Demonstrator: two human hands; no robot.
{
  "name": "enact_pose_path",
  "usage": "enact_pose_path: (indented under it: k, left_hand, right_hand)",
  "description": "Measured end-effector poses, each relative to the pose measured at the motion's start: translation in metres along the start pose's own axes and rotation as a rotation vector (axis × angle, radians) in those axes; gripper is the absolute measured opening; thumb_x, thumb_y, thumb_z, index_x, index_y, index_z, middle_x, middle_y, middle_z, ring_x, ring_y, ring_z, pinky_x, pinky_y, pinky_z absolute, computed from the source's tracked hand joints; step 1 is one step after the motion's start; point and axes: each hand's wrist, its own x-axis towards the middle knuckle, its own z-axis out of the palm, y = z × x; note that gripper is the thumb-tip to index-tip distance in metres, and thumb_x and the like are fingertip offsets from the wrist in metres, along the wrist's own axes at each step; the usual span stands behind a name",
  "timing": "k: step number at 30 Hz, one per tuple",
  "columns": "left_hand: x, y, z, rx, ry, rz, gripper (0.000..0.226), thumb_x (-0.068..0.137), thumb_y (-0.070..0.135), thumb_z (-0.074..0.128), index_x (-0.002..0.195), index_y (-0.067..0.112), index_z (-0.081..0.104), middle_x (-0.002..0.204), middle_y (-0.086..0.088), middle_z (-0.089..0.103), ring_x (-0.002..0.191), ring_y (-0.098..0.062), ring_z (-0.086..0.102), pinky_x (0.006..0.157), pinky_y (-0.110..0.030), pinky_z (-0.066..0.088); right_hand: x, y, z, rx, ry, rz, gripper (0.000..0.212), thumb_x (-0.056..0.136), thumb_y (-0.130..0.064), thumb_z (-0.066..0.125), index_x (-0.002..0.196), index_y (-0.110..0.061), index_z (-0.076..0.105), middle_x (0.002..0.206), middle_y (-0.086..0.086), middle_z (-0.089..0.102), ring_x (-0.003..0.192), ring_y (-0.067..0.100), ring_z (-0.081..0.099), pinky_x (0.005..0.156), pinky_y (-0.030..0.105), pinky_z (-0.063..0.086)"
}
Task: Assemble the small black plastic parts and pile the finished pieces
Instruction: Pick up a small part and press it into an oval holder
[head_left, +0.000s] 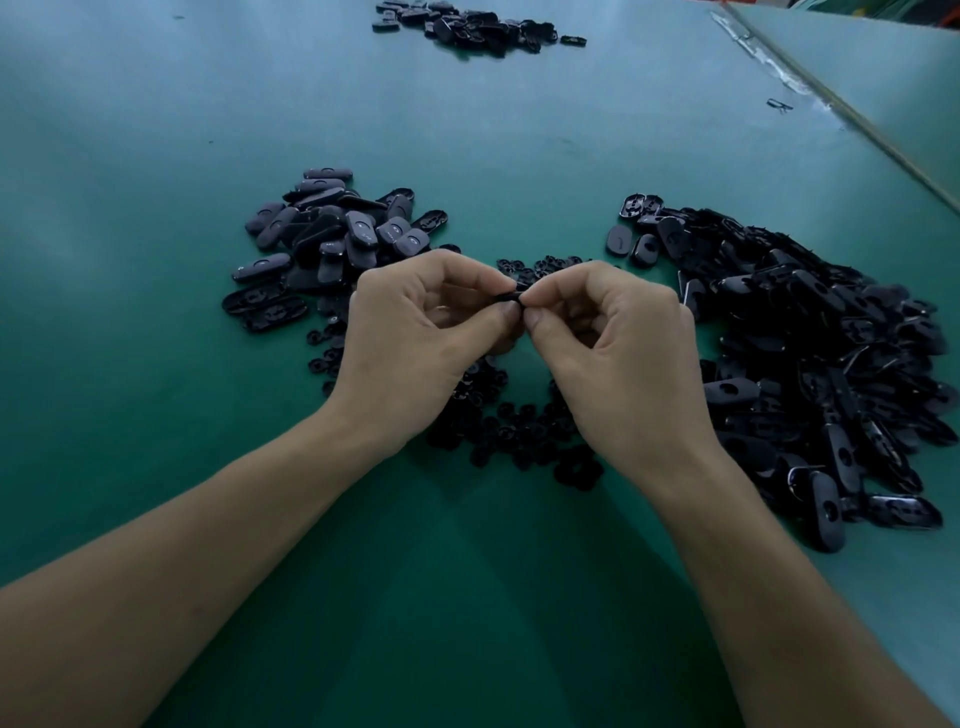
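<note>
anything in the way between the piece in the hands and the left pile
Nothing visible does. The left hand and right hand pinch the piece together above the small round parts. The left pile lies on the table just past the left hand's knuckles.

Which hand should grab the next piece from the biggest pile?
Probably the right hand: the biggest pile lies on its side. The left hand would have to cross over. Both pinch one small part.
</note>
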Motion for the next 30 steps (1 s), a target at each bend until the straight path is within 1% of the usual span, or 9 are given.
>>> enact_pose_path:
  k: [3, 8, 12, 17, 19, 23, 25, 28, 30]
  left_hand:
    - [-0.0007, 0.0000, 0.0007, -0.002, -0.015, -0.010, 0.021, 0.082, -0.005, 0.077, 0.086, 0.014, 0.072, 0.076, -0.001, 0.077, 0.069, -0.017, 0.074, 0.068, -0.028, 0.061]
    - [-0.0009, 0.0003, 0.0002, 0.005, -0.016, -0.014, 0.016, 0.078, 0.004, 0.077, 0.086, 0.016, 0.072, 0.079, -0.004, 0.077, 0.074, -0.024, 0.076, 0.071, -0.032, 0.062]
    - [-0.0007, 0.0008, 0.0006, 0.044, -0.017, -0.013, 0.018, 0.076, 0.007, 0.078, 0.084, 0.021, 0.071, 0.079, 0.000, 0.077, 0.074, -0.019, 0.075, 0.073, -0.034, 0.063]
    - [0.0004, 0.0000, -0.0003, 0.088, -0.019, 0.010, 0.026, 0.080, 0.001, 0.081, 0.086, 0.023, 0.069, 0.081, 0.006, 0.076, 0.076, -0.013, 0.073, 0.075, -0.030, 0.062]
    - [0.0010, -0.0002, -0.0007, 0.082, -0.018, 0.010, 0.025, 0.082, 0.001, 0.080, 0.088, 0.022, 0.068, 0.082, 0.005, 0.075, 0.077, -0.013, 0.073, 0.075, -0.029, 0.061]
    - [0.0016, -0.0018, 0.0003, 0.070, -0.007, 0.003, 0.023, 0.085, 0.002, 0.077, 0.088, 0.022, 0.067, 0.082, 0.003, 0.074, 0.076, -0.015, 0.071, 0.075, -0.033, 0.061]
    - [0.0017, -0.0018, 0.0007, 0.066, -0.013, 0.005, 0.024, 0.086, 0.000, 0.075, 0.089, 0.022, 0.066, 0.081, 0.003, 0.074, 0.074, -0.015, 0.070, 0.073, -0.031, 0.061]
    - [0.0013, -0.0018, 0.0007, 0.049, -0.022, -0.001, 0.025, 0.087, -0.004, 0.072, 0.089, 0.020, 0.065, 0.076, 0.005, 0.072, 0.069, -0.012, 0.069, 0.069, -0.027, 0.059]
    - [0.0004, -0.0017, 0.0013, 0.030, -0.038, -0.007, 0.024, 0.088, -0.005, 0.070, 0.090, 0.019, 0.065, 0.075, 0.004, 0.073, 0.070, -0.013, 0.069, 0.068, -0.026, 0.059]
  right_hand:
    - [0.0001, 0.0008, 0.0002, -0.029, 0.031, 0.002, 0.015, 0.089, -0.007, 0.070, 0.087, -0.023, 0.071, 0.073, -0.014, 0.069, 0.068, 0.004, 0.066, 0.064, 0.014, 0.051]
    - [0.0007, 0.0016, -0.0003, -0.029, 0.043, 0.001, 0.018, 0.089, -0.007, 0.072, 0.087, -0.025, 0.071, 0.074, -0.016, 0.069, 0.070, 0.002, 0.067, 0.069, 0.018, 0.055]
    - [-0.0004, 0.0014, 0.0007, -0.035, 0.051, -0.003, 0.017, 0.089, -0.008, 0.073, 0.088, -0.024, 0.073, 0.076, -0.017, 0.070, 0.071, 0.000, 0.067, 0.071, 0.017, 0.055]
    - [-0.0012, 0.0002, 0.0007, -0.064, 0.058, -0.032, 0.015, 0.088, -0.008, 0.073, 0.096, -0.019, 0.079, 0.082, -0.016, 0.073, 0.076, -0.003, 0.069, 0.073, 0.011, 0.054]
    - [-0.0009, -0.0005, -0.0001, -0.052, 0.065, -0.042, 0.016, 0.088, -0.008, 0.073, 0.096, -0.020, 0.080, 0.082, -0.017, 0.073, 0.076, -0.004, 0.070, 0.073, 0.012, 0.055]
    - [0.0000, -0.0002, -0.0011, -0.002, 0.061, -0.039, 0.017, 0.086, -0.007, 0.073, 0.094, -0.020, 0.080, 0.082, -0.019, 0.073, 0.074, -0.003, 0.071, 0.074, 0.018, 0.058]
    - [0.0005, 0.0010, -0.0021, 0.019, 0.065, -0.036, 0.017, 0.086, -0.007, 0.074, 0.094, -0.021, 0.079, 0.081, -0.019, 0.072, 0.073, -0.003, 0.070, 0.072, 0.015, 0.055]
    - [0.0014, 0.0054, -0.0040, -0.040, 0.058, -0.029, 0.024, 0.085, -0.014, 0.076, 0.105, -0.028, 0.075, 0.089, -0.013, 0.068, 0.077, 0.001, 0.065, 0.071, 0.009, 0.048]
    - [0.0032, 0.0090, -0.0060, -0.058, 0.009, 0.003, 0.029, 0.088, -0.017, 0.075, 0.113, -0.030, 0.073, 0.097, -0.011, 0.067, 0.084, 0.004, 0.065, 0.075, 0.012, 0.048]
